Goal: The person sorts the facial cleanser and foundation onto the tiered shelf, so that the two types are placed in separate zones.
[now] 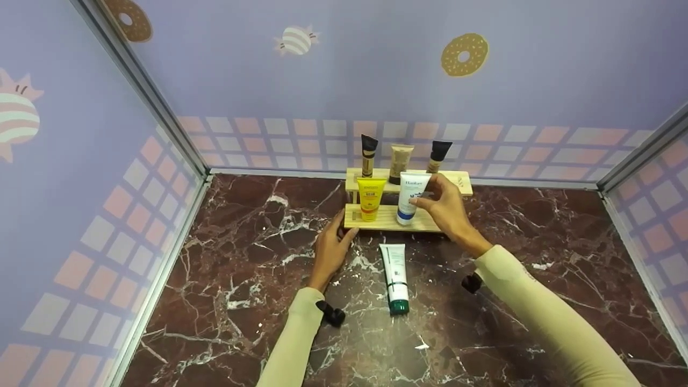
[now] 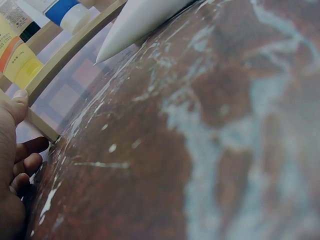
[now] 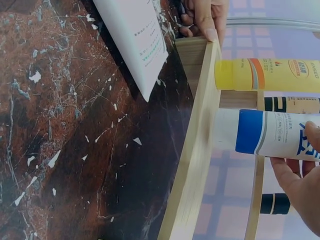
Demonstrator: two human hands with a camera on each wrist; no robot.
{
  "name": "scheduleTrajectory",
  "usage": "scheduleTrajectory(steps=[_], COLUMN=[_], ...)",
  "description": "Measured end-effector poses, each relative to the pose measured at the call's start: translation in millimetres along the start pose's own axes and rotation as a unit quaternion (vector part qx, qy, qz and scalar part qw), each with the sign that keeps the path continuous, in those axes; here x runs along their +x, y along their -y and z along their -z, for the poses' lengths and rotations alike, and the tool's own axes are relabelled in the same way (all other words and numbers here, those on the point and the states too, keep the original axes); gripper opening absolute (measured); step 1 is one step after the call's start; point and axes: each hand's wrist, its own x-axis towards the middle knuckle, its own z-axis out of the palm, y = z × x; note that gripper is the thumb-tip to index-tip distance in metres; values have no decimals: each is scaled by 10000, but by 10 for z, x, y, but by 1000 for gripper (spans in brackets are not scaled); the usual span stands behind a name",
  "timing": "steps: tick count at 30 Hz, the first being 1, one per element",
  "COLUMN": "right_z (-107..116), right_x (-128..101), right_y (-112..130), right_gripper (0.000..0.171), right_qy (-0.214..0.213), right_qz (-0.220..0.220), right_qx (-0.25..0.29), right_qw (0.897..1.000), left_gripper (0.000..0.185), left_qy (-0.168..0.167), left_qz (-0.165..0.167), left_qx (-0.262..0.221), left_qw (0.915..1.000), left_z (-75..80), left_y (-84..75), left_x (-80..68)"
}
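A two-step rack is placed on the table near the back wall; three tubes are stood on its upper step, and two tubes on the lower step, one left of the other. The right one is held by the right hand, the rack's left end is touched by the left hand, and a further tube is laid flat on the table before the rack, between the arms.

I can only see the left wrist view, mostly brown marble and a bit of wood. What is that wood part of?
Observer: A two-step wooden rack that holds tubes standing upright.
Visitor: What's the other hand doing?
Observer: The right hand holds the white tube with a blue cap on the lower step.
Visitor: And that white pointed thing?
Observer: A white tube with a green cap, lying flat on the marble in front of the rack.
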Motion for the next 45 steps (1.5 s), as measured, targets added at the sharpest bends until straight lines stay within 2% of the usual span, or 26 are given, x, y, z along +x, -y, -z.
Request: scheduleTrajectory(steps=[10, 19, 35, 45], right_z=[-87, -118, -80, 9], right_x=[-3, -18, 1, -85], right_y=[-15, -62, -100, -191], right_gripper=[45, 40, 43, 44], right_qy=[211, 191, 248, 420], right_qz=[133, 221, 190, 273], right_qx=[-3, 125, 113, -165], right_qw=[9997, 9995, 9994, 9986], left_gripper=[65, 65, 65, 64], left_qy=[10, -21, 5, 4], left_qz=[101, -88, 68, -1], left_qx=[10, 63, 95, 112], left_qw=[9999, 9999, 9999, 9999], left_z=[4, -5, 0, 2], left_y=[-13, -8, -17, 1], left_x=[-2, 9, 11, -1])
